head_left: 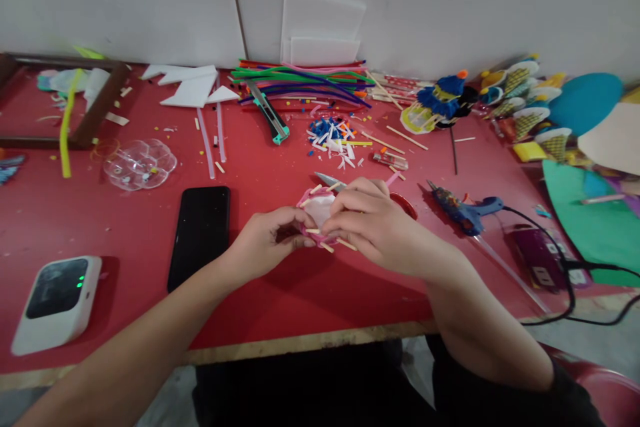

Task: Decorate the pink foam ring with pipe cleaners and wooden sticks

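Between my hands is a small round craft piece (320, 205), white in the middle, with pink pipe cleaner around it and short wooden sticks jutting from its rim. My left hand (267, 237) pinches its left edge between thumb and fingers. From the right, my right hand (377, 223) has its fingertips closed on the near right part and covers some of it. A pink strand end (394, 178) pokes out beyond the right knuckles. Scissors (327, 179) lie behind, their red handle partly hidden by my right hand.
A black phone (200, 230) and a white device (57, 303) lie left. Behind are a utility knife (270, 113), pipe cleaners (305, 83) and cut scraps (335, 137). Right sits a glue gun (463, 210) with its cord. The table's front edge (320, 340) runs below my arms.
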The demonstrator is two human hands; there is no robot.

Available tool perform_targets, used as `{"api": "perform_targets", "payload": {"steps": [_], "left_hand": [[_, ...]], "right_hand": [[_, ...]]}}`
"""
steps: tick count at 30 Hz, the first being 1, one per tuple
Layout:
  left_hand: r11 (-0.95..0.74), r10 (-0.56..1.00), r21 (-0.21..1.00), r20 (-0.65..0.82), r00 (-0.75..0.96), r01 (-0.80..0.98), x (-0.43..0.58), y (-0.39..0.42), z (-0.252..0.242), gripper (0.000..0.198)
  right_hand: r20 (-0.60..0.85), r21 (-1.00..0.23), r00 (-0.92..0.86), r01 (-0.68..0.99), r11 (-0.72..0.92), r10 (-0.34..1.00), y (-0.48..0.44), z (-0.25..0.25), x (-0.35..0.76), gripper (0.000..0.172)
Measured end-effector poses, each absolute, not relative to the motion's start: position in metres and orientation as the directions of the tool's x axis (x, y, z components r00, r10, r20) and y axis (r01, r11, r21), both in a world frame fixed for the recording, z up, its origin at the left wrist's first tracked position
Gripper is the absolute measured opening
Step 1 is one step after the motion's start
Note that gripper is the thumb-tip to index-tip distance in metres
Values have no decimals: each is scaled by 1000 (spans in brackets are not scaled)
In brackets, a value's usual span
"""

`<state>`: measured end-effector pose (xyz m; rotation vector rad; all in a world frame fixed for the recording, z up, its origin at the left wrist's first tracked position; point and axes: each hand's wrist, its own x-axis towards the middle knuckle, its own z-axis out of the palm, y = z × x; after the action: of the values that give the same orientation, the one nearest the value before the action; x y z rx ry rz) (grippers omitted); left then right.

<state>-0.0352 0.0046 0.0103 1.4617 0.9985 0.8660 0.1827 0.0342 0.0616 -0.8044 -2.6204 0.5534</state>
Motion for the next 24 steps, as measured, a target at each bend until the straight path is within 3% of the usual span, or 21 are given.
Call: {"api": "perform_targets", "payload": {"steps": [13, 24], "left_hand": [[-52, 909, 988, -15, 416, 148, -36, 4, 10, 8], [-7, 892, 990, -59, 449, 144, -34, 4, 14, 3]], "right_hand": [[165, -496, -792, 448, 744, 588, 35, 62, 182, 15], [227, -381, -839, 391, 838, 495, 35, 63, 183, 19]]}}
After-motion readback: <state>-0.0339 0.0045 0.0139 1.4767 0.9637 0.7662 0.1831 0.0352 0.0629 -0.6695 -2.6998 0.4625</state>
